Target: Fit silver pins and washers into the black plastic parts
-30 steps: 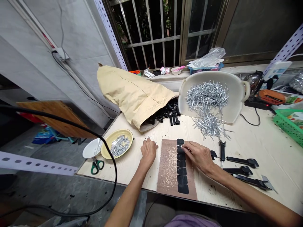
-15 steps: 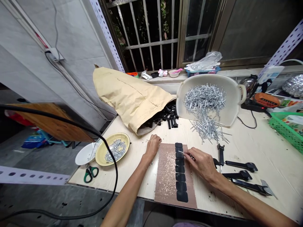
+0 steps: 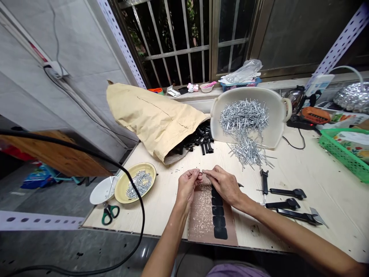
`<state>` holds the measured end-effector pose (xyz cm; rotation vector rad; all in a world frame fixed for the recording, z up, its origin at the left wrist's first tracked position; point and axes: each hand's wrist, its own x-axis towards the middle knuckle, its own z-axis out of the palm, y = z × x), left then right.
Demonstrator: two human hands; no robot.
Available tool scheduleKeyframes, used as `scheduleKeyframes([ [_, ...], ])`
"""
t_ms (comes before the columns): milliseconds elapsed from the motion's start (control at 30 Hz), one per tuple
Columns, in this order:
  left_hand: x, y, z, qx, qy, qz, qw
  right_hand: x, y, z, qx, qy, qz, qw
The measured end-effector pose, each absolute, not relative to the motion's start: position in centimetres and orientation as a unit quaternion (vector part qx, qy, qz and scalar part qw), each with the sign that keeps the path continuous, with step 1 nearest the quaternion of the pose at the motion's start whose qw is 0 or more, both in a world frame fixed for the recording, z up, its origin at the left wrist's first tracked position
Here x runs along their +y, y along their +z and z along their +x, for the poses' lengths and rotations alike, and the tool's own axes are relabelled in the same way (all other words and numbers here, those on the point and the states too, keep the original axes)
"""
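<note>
My left hand (image 3: 187,186) is pinched closed over the top of the brown cardboard sheet (image 3: 200,231), its fingertips meeting those of the other hand. Whatever lies between them is too small to make out. My right hand (image 3: 226,186) is closed around a black plastic piece (image 3: 240,185), mostly hidden; only a dark end shows past the hand. Beneath that hand runs a column of black rounded pads (image 3: 218,211) on the cardboard, its upper part covered. Several black plastic pieces (image 3: 282,204) with hooked heads, some with metal pins, lie to the right.
A paper sack (image 3: 155,119) spills black parts (image 3: 206,144) at the back. Beside it, a tilted white basin (image 3: 276,134) holds many metal pins (image 3: 245,117). At left are a yellow bowl (image 3: 151,171) of small metal bits, a white dish (image 3: 96,194) and scissors (image 3: 107,215). A black cable (image 3: 142,207) hangs in front.
My left hand has moved from beside the cardboard onto its top edge and now pinches. My right hand has moved up and left with its piece to meet it. The view has shifted slightly.
</note>
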<state>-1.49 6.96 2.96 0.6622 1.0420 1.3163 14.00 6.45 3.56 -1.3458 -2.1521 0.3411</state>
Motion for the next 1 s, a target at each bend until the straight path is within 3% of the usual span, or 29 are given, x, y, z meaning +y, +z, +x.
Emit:
scheduleKeyframes([
  [1000,5.6,2.7,-1.6,0.467,0.525,0.387,0.597,5.0,3.8,14.8,-0.825,0.04,-0.506,0.248],
])
